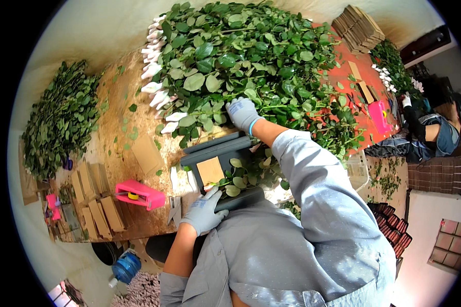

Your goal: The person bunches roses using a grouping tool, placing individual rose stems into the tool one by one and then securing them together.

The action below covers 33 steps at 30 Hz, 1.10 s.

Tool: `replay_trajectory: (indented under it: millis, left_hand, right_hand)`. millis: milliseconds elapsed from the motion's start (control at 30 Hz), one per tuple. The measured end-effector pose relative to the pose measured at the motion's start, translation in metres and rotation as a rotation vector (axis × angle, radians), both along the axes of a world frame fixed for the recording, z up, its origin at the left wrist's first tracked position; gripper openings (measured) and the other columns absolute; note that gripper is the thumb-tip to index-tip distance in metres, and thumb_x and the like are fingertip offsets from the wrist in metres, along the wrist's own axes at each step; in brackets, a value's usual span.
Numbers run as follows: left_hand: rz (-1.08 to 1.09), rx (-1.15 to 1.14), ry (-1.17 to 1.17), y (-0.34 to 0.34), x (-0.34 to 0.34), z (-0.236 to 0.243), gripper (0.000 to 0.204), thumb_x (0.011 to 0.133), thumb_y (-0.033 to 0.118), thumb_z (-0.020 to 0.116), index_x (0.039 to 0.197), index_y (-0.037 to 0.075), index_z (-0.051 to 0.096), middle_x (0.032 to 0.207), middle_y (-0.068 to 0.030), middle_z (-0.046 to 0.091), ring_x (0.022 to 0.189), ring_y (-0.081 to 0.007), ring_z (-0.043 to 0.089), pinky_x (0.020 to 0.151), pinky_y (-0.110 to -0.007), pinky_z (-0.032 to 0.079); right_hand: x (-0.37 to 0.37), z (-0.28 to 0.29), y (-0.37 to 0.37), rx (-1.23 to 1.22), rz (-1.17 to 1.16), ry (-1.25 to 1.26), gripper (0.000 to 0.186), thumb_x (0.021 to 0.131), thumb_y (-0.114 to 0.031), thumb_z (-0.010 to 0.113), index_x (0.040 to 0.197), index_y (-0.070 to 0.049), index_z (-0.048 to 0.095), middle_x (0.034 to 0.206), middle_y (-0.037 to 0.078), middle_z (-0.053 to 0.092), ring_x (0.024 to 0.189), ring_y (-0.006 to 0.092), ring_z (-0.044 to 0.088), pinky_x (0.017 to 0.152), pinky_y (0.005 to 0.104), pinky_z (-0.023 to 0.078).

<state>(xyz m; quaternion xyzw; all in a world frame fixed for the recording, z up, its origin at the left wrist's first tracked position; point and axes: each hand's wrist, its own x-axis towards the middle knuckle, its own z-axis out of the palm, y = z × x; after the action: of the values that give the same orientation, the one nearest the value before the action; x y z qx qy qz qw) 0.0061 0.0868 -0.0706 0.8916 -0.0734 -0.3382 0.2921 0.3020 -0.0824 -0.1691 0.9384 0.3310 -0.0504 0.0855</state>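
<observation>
— So, where did the work stand?
— Early, by my reading. One small bunch of stems (241, 179) lay in the dark tray (210, 153) beside a card square (210, 170); the big heap (251, 61) on the table (123, 133) looked barely dented.
— Hands?
— Both gloved. Right hand (242, 113) was reaching into the near edge of the heap, fingers curled among leaves; whether its grip had closed on a stem, I couldn't tell. Left hand (204, 212) gripped the tray's near edge.
— Supplies?
— Card stacks (95, 204) and a pink tape dispenser (139, 194) sat left, seemingly plenty unused.
</observation>
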Motion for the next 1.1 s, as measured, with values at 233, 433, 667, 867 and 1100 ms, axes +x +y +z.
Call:
replay_trajectory:
  millis: [233,433,667,867,1100]
  left_hand:
    - [0.005,-0.013,0.039,-0.001,0.002,-0.001,0.074,0.092,0.041,0.067,0.150,0.000,0.046,0.161,-0.0213,0.040,0.142,-0.0433,0.044,0.117,-0.044,0.038]
    - [0.037,-0.003,-0.042,0.004,-0.009,-0.016,0.074,0.091,0.047,0.065,0.147,0.001,0.051,0.157,-0.0201,0.045,0.136,-0.0408,0.052,0.114,-0.045,0.041]
    - [0.041,0.003,0.012,0.002,-0.007,-0.013,0.076,0.091,0.046,0.064,0.151,0.003,0.048,0.158,-0.0202,0.044,0.138,-0.0402,0.050,0.116,-0.044,0.040]
    - [0.024,0.008,0.075,0.002,-0.002,-0.007,0.075,0.093,0.045,0.062,0.152,0.001,0.046,0.162,-0.0197,0.038,0.143,-0.0388,0.045,0.119,-0.043,0.037]
    - [0.059,0.018,0.026,0.001,-0.010,-0.017,0.074,0.092,0.045,0.064,0.151,0.002,0.048,0.163,-0.0164,0.038,0.139,-0.0407,0.047,0.118,-0.043,0.039]
  right_hand:
    - [-0.003,0.110,-0.022,0.051,0.117,-0.248,0.023,0.088,-0.018,0.065,0.111,-0.013,0.064,0.104,0.008,0.065,0.099,0.0257,0.063,0.077,0.0401,0.050]
    - [-0.063,0.217,-0.053,0.271,0.304,-0.484,0.038,0.079,-0.015,0.064,0.117,-0.013,0.062,0.104,0.005,0.060,0.093,0.0239,0.059,0.077,0.0386,0.048]
    - [-0.124,0.152,-0.112,-0.082,0.384,0.015,0.032,0.082,-0.017,0.063,0.113,-0.015,0.065,0.106,0.007,0.061,0.097,0.0259,0.061,0.078,0.0384,0.051]
    - [-0.131,0.061,-0.125,-0.301,0.285,0.207,0.020,0.087,-0.018,0.064,0.106,-0.013,0.069,0.103,0.011,0.066,0.099,0.0292,0.065,0.075,0.0412,0.053]
    - [-0.159,0.122,-0.036,-0.092,0.276,0.272,0.017,0.089,-0.018,0.065,0.104,-0.012,0.068,0.103,0.008,0.070,0.095,0.0246,0.071,0.077,0.0387,0.058]
